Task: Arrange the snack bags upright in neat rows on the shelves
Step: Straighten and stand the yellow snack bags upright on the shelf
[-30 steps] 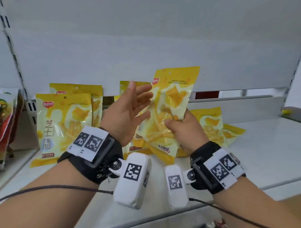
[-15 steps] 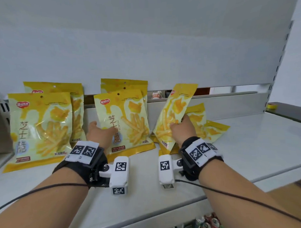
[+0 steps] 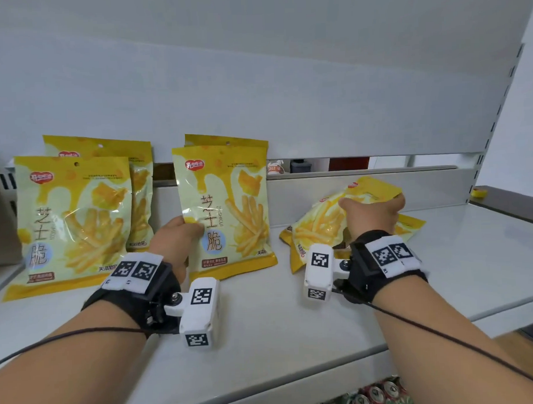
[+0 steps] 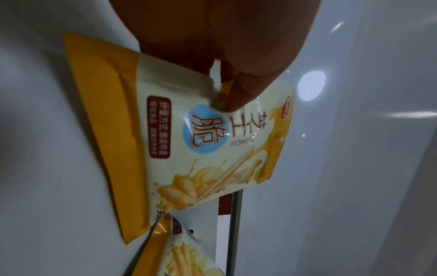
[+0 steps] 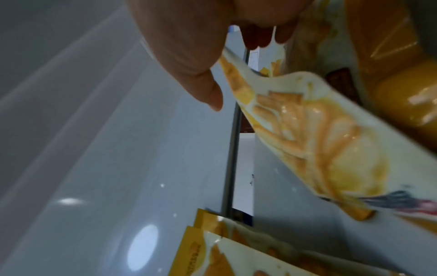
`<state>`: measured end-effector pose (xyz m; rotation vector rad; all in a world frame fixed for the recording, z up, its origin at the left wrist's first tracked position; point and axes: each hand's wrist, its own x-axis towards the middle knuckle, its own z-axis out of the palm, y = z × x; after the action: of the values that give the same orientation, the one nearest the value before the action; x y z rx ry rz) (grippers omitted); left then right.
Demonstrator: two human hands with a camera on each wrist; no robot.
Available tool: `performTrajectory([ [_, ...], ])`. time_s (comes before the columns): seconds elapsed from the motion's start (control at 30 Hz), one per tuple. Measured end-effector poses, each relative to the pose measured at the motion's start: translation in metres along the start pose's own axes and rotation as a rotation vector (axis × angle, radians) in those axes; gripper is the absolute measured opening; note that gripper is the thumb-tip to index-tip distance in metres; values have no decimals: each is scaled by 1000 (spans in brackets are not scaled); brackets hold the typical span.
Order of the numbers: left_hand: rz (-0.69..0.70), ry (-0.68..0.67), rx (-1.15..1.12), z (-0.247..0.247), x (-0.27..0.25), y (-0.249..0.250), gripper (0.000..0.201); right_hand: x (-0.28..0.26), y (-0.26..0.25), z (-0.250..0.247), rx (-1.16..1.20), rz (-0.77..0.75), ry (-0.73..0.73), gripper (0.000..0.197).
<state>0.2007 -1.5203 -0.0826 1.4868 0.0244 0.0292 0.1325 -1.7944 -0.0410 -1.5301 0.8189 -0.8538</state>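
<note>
A white shelf carries yellow cheese-stick snack bags. Toward its left end, two bags stand upright, one behind the other, against the back rail. Near the middle stands another front bag with a second behind it; the left hand pinches the front bag's left edge, thumb on its face. Toward the right end, a heap of bags lies flat near the back rail; the right hand grips the top bag, fingers curled over it.

drink cans below, yellow tape roll far rt
</note>
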Motion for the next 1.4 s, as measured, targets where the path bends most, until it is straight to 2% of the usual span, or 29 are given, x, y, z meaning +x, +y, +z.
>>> performTrajectory([
  [0.1, 27, -10, -16, -7, 0, 1, 17, -9, -6, -5, 79, -66, 116, 97],
  [0.2, 62, -34, 9, -12, -1, 0, 15, -20, -13, -6, -5, -280, 190, 86],
  [0.27, 81, -50, 21, -16, -2, -1, 14, -29, -20, -2, -123, -460, 165, 71],
  [0.33, 102, -70, 8, -18, -1, -1, 14, -37, -26, 8, -131, -550, 17, 53],
  [0.47, 132, -126, -108, -17, 1, -5, 11, -57, -23, 36, 2, -424, -345, 36],
  [0.6, 127, -180, -89, -23, 4, -7, 25, -68, -15, 63, 55, -319, -487, 31],
  [0.7, 129, -193, -96, -27, 5, -5, 28, -72, -17, 77, 114, -260, -574, 11],
  [0.83, 145, -187, -138, -30, 6, -4, 23, -76, -23, 89, 218, -240, -584, 12],
  [0.93, 172, -186, -238, -36, 11, -4, 24, -73, -21, 96, 333, -176, -581, 20],
  [1.03, 162, -149, -312, -39, 14, -5, 33, -73, -13, 102, 395, -139, -654, 21],
  [1.2, 118, -81, -422, -40, 16, -4, 25, -72, 8, 110, 305, -111, -845, 14],
  [1.33, 117, -101, -454, -40, 15, -5, 31, -69, 24, 111, 305, -138, -812, 18],
  [1.4, 112, -135, -367, -39, 15, -8, 37, -65, 26, 109, 378, -115, -787, 21],
])
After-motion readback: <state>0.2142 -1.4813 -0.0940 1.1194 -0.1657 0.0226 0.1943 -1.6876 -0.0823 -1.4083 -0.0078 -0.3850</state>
